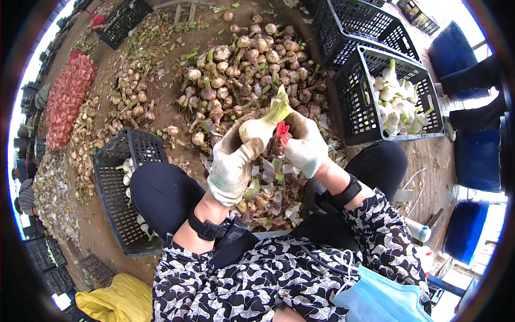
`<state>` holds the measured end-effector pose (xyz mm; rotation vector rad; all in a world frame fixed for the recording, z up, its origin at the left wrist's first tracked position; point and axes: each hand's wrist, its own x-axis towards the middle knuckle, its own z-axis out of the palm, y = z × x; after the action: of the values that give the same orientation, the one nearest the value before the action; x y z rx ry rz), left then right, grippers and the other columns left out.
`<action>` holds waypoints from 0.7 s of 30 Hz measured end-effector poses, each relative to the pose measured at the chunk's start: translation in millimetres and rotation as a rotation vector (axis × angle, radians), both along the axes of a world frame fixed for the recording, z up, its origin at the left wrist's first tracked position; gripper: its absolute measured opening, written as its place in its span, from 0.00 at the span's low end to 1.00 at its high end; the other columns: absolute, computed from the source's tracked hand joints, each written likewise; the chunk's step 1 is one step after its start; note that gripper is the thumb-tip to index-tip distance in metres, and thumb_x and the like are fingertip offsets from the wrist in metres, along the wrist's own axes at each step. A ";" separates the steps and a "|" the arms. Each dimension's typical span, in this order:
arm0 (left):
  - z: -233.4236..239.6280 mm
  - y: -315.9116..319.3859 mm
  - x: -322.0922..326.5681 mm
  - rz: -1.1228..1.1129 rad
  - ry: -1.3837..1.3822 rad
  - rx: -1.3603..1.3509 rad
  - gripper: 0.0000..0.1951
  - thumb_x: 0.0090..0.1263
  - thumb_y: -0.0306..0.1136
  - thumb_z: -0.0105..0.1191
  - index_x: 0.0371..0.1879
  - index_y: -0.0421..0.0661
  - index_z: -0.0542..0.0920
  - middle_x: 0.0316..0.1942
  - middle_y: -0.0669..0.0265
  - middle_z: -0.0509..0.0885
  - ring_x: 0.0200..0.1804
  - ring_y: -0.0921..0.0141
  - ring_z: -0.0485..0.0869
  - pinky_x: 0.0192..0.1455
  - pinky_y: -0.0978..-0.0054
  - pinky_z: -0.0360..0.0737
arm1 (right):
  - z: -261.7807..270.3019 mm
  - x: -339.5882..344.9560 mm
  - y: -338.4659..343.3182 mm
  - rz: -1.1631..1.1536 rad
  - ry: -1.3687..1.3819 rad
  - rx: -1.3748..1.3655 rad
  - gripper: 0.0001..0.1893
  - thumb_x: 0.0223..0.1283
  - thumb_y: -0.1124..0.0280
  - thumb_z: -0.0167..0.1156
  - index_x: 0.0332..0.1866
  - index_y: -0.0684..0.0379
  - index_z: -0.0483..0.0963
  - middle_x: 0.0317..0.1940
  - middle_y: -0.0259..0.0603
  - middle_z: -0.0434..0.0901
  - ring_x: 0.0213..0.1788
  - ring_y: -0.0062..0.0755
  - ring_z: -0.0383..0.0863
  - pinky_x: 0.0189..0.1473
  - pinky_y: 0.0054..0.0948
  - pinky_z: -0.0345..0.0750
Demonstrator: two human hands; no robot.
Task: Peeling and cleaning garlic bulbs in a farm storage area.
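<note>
Between my gloved hands is a whitish garlic bulb [255,131] with a trimmed, pale green stem pointing up and away from me. My left hand [233,157] grips the bulb from the left, its thumb lying across the near side. On the other side, my right hand [303,141] has its fingers behind the stem. A red strip [283,133] and a dark brown piece show at the right thumb tip; how they are fastened is unclear. Both gloves are white with brown stains. Below the hands lies a heap of peeled garlic skins [269,197].
A large pile of unpeeled garlic [257,64] lies ahead on the ground. Black plastic crates with white bulbs stand at right [354,104] and left [116,201]. Farther off are a red mesh sack [70,102], blue barrels [476,159] and another person's legs [478,76].
</note>
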<state>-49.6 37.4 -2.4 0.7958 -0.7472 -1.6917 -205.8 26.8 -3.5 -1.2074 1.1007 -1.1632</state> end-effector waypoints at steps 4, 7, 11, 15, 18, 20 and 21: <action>1.9 -1.4 2.1 -0.078 0.190 0.149 0.19 0.66 0.32 0.54 0.53 0.37 0.71 0.43 0.61 0.80 0.44 0.69 0.80 0.47 0.73 0.77 | -6.9 -11.4 -1.7 0.026 0.393 -0.176 0.13 0.48 0.79 0.57 0.42 0.65 0.73 0.36 0.47 0.79 0.38 0.40 0.80 0.41 0.29 0.75; -8.9 -1.0 7.5 -0.182 0.316 0.273 0.18 0.68 0.38 0.51 0.51 0.39 0.74 0.39 0.63 0.80 0.37 0.69 0.79 0.39 0.74 0.78 | 3.7 -14.8 3.4 0.047 0.599 -0.383 0.14 0.43 0.79 0.58 0.39 0.63 0.73 0.34 0.49 0.76 0.39 0.51 0.77 0.39 0.33 0.75; -15.4 2.5 7.8 -0.159 0.347 0.349 0.17 0.69 0.41 0.48 0.48 0.40 0.75 0.34 0.63 0.81 0.30 0.69 0.78 0.30 0.72 0.75 | -19.2 -13.1 0.6 0.115 0.756 -0.487 0.18 0.36 0.80 0.58 0.39 0.63 0.73 0.33 0.46 0.75 0.38 0.53 0.76 0.40 0.34 0.76; -1.0 -2.4 4.9 0.001 0.214 0.000 0.18 0.69 0.43 0.48 0.46 0.39 0.74 0.32 0.60 0.80 0.26 0.70 0.77 0.27 0.73 0.74 | -29.0 -19.3 -3.2 0.163 0.509 0.204 0.17 0.49 0.74 0.56 0.47 0.63 0.74 0.36 0.39 0.80 0.37 0.30 0.81 0.43 0.27 0.77; 8.1 -5.7 10.8 0.009 0.251 0.250 0.22 0.66 0.52 0.50 0.42 0.42 0.75 0.29 0.62 0.81 0.23 0.73 0.77 0.23 0.78 0.73 | -24.7 -39.4 -2.7 0.236 -0.249 0.425 0.18 0.61 0.69 0.51 0.56 0.61 0.68 0.38 0.38 0.79 0.38 0.24 0.79 0.40 0.23 0.77; -2.7 -2.8 5.0 -0.030 0.089 0.250 0.23 0.66 0.55 0.48 0.41 0.44 0.76 0.26 0.65 0.80 0.19 0.75 0.75 0.18 0.79 0.70 | -17.8 -34.9 -0.6 0.295 -0.193 0.224 0.25 0.64 0.59 0.52 0.62 0.61 0.59 0.36 0.39 0.78 0.35 0.21 0.78 0.37 0.21 0.77; -6.2 -4.4 -7.5 -0.091 0.049 0.274 0.24 0.66 0.57 0.46 0.42 0.44 0.76 0.26 0.66 0.80 0.19 0.75 0.74 0.18 0.80 0.69 | -27.5 -46.4 -9.2 0.414 -1.004 0.481 0.23 0.63 0.58 0.55 0.57 0.61 0.64 0.36 0.37 0.78 0.35 0.19 0.77 0.37 0.18 0.76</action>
<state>-57.1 33.0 -8.6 0.9158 -0.5301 -1.9158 -252.3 17.6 -31.0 -0.3290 0.2936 -0.9095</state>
